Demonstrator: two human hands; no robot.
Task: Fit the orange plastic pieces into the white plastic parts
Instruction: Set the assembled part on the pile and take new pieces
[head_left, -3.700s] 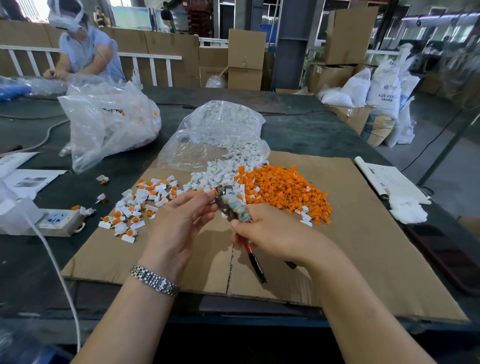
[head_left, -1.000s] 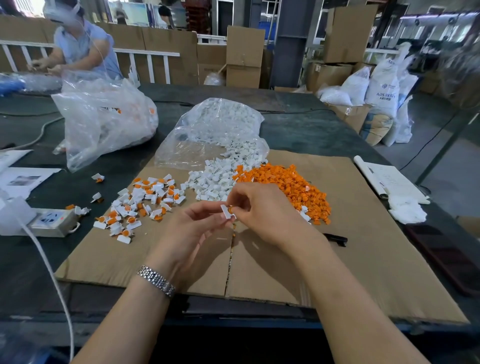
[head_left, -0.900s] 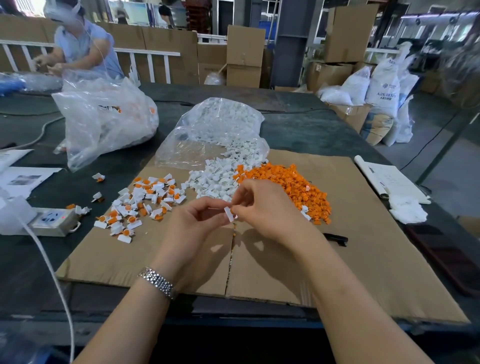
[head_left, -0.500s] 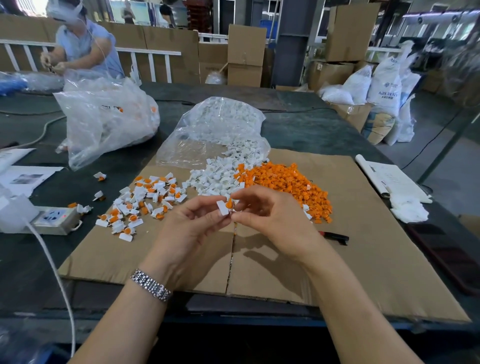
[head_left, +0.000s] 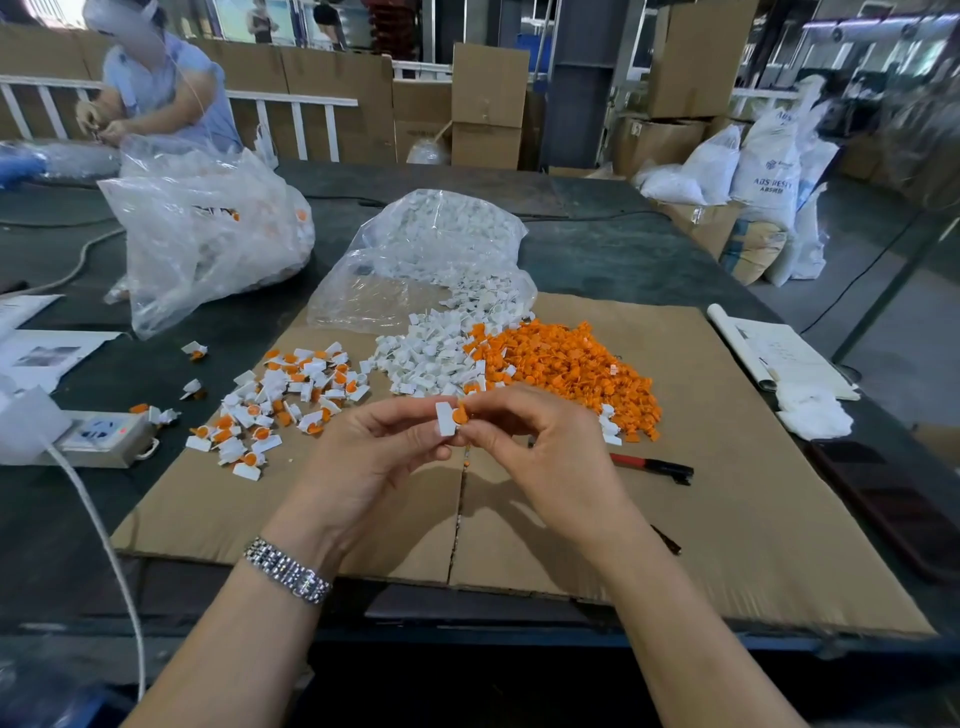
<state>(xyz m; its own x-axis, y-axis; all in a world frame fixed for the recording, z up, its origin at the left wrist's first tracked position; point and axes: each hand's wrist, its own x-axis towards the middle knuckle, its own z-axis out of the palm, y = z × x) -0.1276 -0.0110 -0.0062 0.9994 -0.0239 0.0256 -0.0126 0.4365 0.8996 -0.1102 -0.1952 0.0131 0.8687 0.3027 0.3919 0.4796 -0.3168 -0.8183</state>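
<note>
Head view: left hand (head_left: 363, 462) pinches a small white rectangular plastic part (head_left: 445, 419) just above the brown cardboard sheet (head_left: 727, 493); right hand (head_left: 540, 452) pinches a small orange plastic piece (head_left: 460, 415) against it. Both seem light, rigid, best gripped by their edges.

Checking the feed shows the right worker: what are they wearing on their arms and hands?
Both forearms are bare, with no sleeves in view and no gloves. The left hand has a silver metal link watch band on its wrist. The right hand and its wrist show nothing worn; no rings are visible on either.
</note>
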